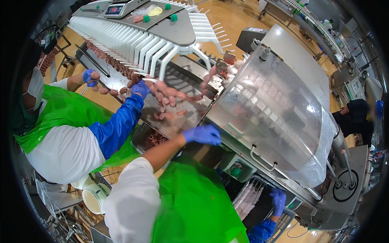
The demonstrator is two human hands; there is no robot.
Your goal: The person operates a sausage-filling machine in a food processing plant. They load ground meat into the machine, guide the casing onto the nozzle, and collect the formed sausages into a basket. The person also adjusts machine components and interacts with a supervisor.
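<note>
My left hand [201,135], in a blue glove, reaches out at the machine's near left corner, fingers extended and nothing visible in them. It is just in front of the clear curved cover [267,109], which is lowered over the machine. Low on the right, my right hand [278,201] hangs with loosely bent fingers, beside plastic-wrapped whitish sticks [249,198] in a dark crate; I see nothing in its grip. Linked pink sausages [170,94] lie on the metal table [184,113] left of the machine. A small green round button [236,171] sits below the cover's handle [263,160].
On the left, a co-worker's gloved hands [140,89] hold the sausage chain by a conveyor of white hooks [133,44]. A grey crate with dark meat scraps [156,139] stands under the table. White buckets [94,198] are behind my left arm. A scale [117,9] tops the conveyor.
</note>
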